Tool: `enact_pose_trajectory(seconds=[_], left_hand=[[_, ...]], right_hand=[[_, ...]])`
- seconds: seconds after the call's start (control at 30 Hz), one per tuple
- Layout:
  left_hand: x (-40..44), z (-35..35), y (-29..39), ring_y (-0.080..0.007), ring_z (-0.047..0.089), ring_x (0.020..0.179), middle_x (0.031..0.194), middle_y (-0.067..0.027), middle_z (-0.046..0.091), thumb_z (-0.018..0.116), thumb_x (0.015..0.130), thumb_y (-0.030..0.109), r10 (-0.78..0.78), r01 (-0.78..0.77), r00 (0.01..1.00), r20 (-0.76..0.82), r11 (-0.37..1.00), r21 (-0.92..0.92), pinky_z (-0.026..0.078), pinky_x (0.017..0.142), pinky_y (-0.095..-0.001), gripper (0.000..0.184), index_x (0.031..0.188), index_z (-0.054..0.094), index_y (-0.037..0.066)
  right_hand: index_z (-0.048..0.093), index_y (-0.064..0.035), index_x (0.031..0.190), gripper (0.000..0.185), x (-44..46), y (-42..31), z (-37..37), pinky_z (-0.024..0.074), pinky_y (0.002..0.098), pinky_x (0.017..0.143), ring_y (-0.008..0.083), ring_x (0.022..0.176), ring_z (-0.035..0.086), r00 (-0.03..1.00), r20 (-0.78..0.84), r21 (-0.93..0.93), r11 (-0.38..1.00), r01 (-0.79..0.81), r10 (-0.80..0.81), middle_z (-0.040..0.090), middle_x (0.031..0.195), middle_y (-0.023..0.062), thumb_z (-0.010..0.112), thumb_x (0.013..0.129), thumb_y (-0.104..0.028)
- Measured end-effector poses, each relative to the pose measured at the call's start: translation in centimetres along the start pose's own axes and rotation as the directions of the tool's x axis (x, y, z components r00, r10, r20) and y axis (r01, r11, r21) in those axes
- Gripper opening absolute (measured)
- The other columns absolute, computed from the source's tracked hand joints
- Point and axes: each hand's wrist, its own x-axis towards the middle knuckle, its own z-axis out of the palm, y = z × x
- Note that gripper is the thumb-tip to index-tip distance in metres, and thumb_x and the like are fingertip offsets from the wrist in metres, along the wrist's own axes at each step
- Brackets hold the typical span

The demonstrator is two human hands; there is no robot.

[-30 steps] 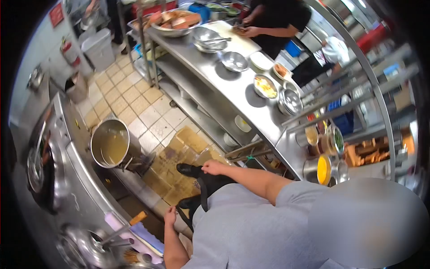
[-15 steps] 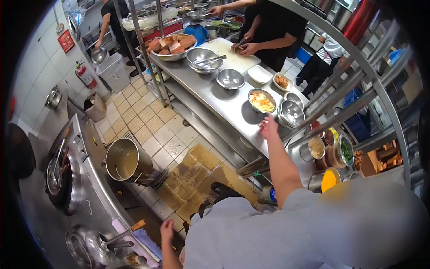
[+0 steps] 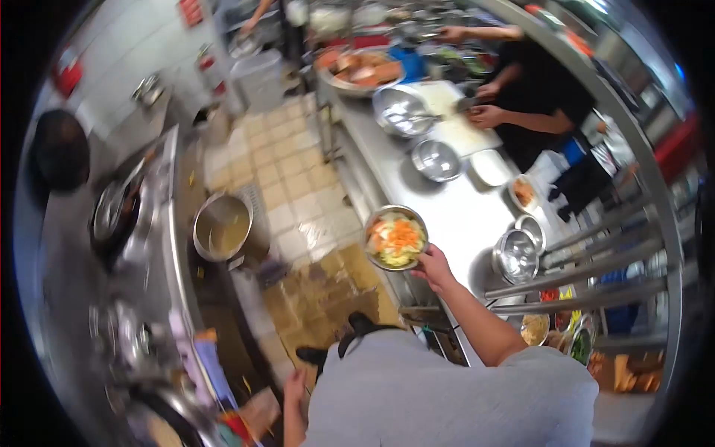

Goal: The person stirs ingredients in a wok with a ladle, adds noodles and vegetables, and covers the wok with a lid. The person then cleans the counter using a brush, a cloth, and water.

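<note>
the left hand [image 3: 295, 386] hangs low beside the grey shirt [image 3: 439, 395], too blurred to tell if spread or curled. the right hand [image 3: 434, 270] grips a metal bowl [image 3: 374, 258] of chopped food [image 3: 398, 238] by its rim, near the tabletop [image 3: 462, 223]; beyond sit a white dish [image 3: 488, 167] and a cutting board [image 3: 445, 97].

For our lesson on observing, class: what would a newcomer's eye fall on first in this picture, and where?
Probably the metal bowl of bright orange and yellow food, near the middle, with the right hand gripping its rim. Next, the wide basin of reddish chunks at the far end of the steel counter, and the big pot left of centre.
</note>
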Motion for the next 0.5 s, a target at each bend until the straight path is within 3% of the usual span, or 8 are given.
enact_pose_trajectory(seconds=[0.03, 0.07, 0.1, 0.13, 0.23, 0.33, 0.4, 0.5], left_hand=[[-2.2, 0.2, 6.1, -0.0185, 0.059, 0.094, 0.105, -0.0096, 0.063, 0.058, 0.086, 0.04, -0.008, -0.001, 1.0, -0.027, 0.945, -0.327, 0.046, 0.082, -0.0306, 0.047, 0.115, 0.057, 0.002], [-2.0, 0.2, 7.9, -0.017, 0.058, 0.093, 0.101, -0.0064, 0.062, 0.058, 0.087, 0.039, 0.073, -0.077, 0.997, -0.028, 0.873, -0.481, 0.046, 0.081, -0.0297, 0.045, 0.115, 0.057, 0.004], [-3.0, -0.3, 11.4, -0.0155, 0.057, 0.09, 0.099, -0.0059, 0.061, 0.058, 0.088, 0.035, 0.011, -0.018, 1.0, -0.014, 0.744, -0.668, 0.046, 0.079, -0.0287, 0.041, 0.116, 0.056, 0.005], [-5.0, -1.4, 14.3, -0.0133, 0.057, 0.092, 0.106, -0.0056, 0.059, 0.058, 0.088, 0.034, 0.029, -0.059, 0.998, -0.053, 0.663, -0.746, 0.045, 0.079, -0.0267, 0.041, 0.118, 0.054, 0.006], [-9.6, -4.6, 18.8, -0.0132, 0.057, 0.093, 0.113, -0.0027, 0.056, 0.059, 0.087, 0.03, 0.054, -0.236, 0.967, -0.251, 0.571, -0.786, 0.045, 0.076, -0.0262, 0.04, 0.119, 0.05, 0.008], [-11.9, -7.0, 17.4, -0.0134, 0.057, 0.093, 0.113, -0.0033, 0.054, 0.061, 0.086, 0.029, 0.061, -0.364, 0.922, -0.382, 0.466, -0.806, 0.045, 0.076, -0.0264, 0.038, 0.116, 0.048, 0.008], [-13.1, -8.2, 16.1, -0.0135, 0.058, 0.09, 0.103, -0.004, 0.056, 0.061, 0.087, 0.026, -0.001, -0.437, 0.877, -0.48, 0.415, -0.798, 0.045, 0.076, -0.0269, 0.031, 0.107, 0.049, 0.006], [-14.5, -9.7, 14.0, -0.0126, 0.059, 0.085, 0.094, -0.0034, 0.058, 0.059, 0.088, 0.021, -0.029, -0.529, 0.821, -0.57, 0.339, -0.778, 0.048, 0.075, -0.0277, 0.02, 0.1, 0.05, 0.008]], right_hand=[[0.049, -0.0075, 0.102, 0.018, 0.2, 0.2, 2.0, 0.0503, 0.0288, 0.054, 0.0144, 0.069, 0.058, 0.994, 0.105, -0.074, 0.997, -0.014, 0.022, 0.059, 0.089, 0.0051, 0.053, 0.084, -0.008], [0.049, -0.0073, 0.102, 0.017, 0.3, 1.0, 4.6, 0.0507, 0.0289, 0.054, 0.0147, 0.069, 0.059, 0.97, 0.23, -0.161, 0.986, -0.041, 0.078, 0.059, 0.089, 0.0051, 0.052, 0.085, -0.009], [0.049, -0.0069, 0.102, 0.017, -0.7, 0.9, 7.6, 0.051, 0.0288, 0.055, 0.015, 0.07, 0.06, 0.928, 0.344, -0.185, 0.979, -0.084, 0.145, 0.059, 0.09, 0.0056, 0.051, 0.086, -0.009], [0.048, -0.0065, 0.103, 0.016, -1.9, 0.6, 10.5, 0.0514, 0.0287, 0.056, 0.0153, 0.072, 0.06, 0.865, 0.455, -0.211, 0.969, -0.126, 0.211, 0.06, 0.091, 0.0062, 0.051, 0.087, -0.01], [0.048, -0.0063, 0.103, 0.015, -4.8, 2.0, 16.9, 0.0524, 0.0284, 0.059, 0.0161, 0.071, 0.061, 0.675, 0.665, -0.265, 0.946, -0.187, 0.319, 0.061, 0.093, 0.0072, 0.05, 0.087, -0.008], [0.049, -0.0061, 0.101, 0.014, -8.9, 2.6, 23.1, 0.0533, 0.0288, 0.061, 0.0162, 0.07, 0.062, 0.493, 0.79, -0.276, 0.93, -0.242, 0.363, 0.06, 0.09, 0.0056, 0.052, 0.087, -0.008], [0.049, -0.0063, 0.1, 0.013, -11.9, 3.3, 26.0, 0.0532, 0.0283, 0.062, 0.0164, 0.074, 0.062, 0.366, 0.844, -0.32, 0.915, -0.245, 0.393, 0.061, 0.093, 0.0065, 0.051, 0.087, -0.007], [0.049, -0.0047, 0.104, 0.016, -15.5, 3.9, 29.6, 0.0534, 0.0289, 0.065, 0.0157, 0.074, 0.062, 0.283, 0.858, -0.386, 0.901, -0.197, 0.429, 0.061, 0.095, 0.0084, 0.05, 0.088, -0.006]])
